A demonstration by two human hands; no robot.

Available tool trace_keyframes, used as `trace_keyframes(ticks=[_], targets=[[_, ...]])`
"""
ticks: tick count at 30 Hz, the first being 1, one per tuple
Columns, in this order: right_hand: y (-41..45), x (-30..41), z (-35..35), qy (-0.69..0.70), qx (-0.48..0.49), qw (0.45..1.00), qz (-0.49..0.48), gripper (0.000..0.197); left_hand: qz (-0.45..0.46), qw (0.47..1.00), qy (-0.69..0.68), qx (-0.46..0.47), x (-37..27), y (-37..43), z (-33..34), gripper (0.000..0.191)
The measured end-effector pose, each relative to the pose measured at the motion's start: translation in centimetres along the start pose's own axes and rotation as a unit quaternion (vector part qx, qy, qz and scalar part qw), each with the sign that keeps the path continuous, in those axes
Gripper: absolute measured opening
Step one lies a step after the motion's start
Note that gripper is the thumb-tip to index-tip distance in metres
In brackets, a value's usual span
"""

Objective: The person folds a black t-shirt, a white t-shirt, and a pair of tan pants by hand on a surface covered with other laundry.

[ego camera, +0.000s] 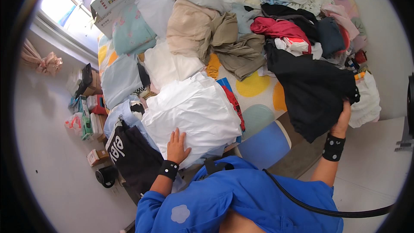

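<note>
My left hand (177, 147) lies flat, fingers a little apart, on a stack of white folded cloth (194, 110) at the near edge of the bed. At the right, my right hand (342, 119) grips the edge of a black garment (310, 84), whose far part reaches back onto the clothes pile. Left of the white stack, a dark garment with white lettering (136, 152) hangs over the bed's edge. Behind the stack are another white cloth (171, 63), a beige garment (190, 26) and an olive-brown garment (242, 55).
A crimson garment (281, 27) and other clothes cover the far bed. White ruffled fabric (365, 103) sits by the right wall. A blue-topped stool or seat (266, 144) stands before me. Cartons (116, 1) stand by the window. A black cable crosses my right side.
</note>
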State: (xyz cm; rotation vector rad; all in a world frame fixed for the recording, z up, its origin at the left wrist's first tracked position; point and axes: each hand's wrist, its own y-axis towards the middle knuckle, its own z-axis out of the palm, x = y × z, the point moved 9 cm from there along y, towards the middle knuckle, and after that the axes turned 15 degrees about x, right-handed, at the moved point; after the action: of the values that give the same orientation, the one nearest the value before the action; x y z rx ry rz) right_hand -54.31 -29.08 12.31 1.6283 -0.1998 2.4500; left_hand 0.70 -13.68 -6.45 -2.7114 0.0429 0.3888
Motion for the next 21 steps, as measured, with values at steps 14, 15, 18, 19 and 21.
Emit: trace_keyframes(ticks=[14, 15, 18, 19, 21], targets=[[-10.1, -8.9, 23.5, -0.081, 0.336, 0.936, 0.063, 0.023, 0.196, 0.704, -0.660, 0.174, -15.6, -0.5, -10.8, 0.097], [-10.7, -8.6, 24.5, -0.088, 0.353, 0.930, 0.050, 0.022, 0.224, 0.678, -0.676, 0.182, -17.3, -1.1, -11.9, 0.106], [-12.6, -7.7, 27.0, -0.236, 0.395, 0.888, -0.029, 0.026, 0.262, 0.619, -0.722, 0.161, -19.8, -2.3, -14.4, 0.125], [-13.1, -7.4, 27.7, -0.266, 0.397, 0.876, -0.060, 0.029, 0.261, 0.634, -0.716, 0.132, -19.8, -2.5, -15.0, 0.127], [-14.4, -6.6, 29.2, -0.317, 0.421, 0.837, -0.144, 0.032, 0.194, 0.592, -0.776, 0.103, -18.5, -2.4, -14.9, 0.104]])
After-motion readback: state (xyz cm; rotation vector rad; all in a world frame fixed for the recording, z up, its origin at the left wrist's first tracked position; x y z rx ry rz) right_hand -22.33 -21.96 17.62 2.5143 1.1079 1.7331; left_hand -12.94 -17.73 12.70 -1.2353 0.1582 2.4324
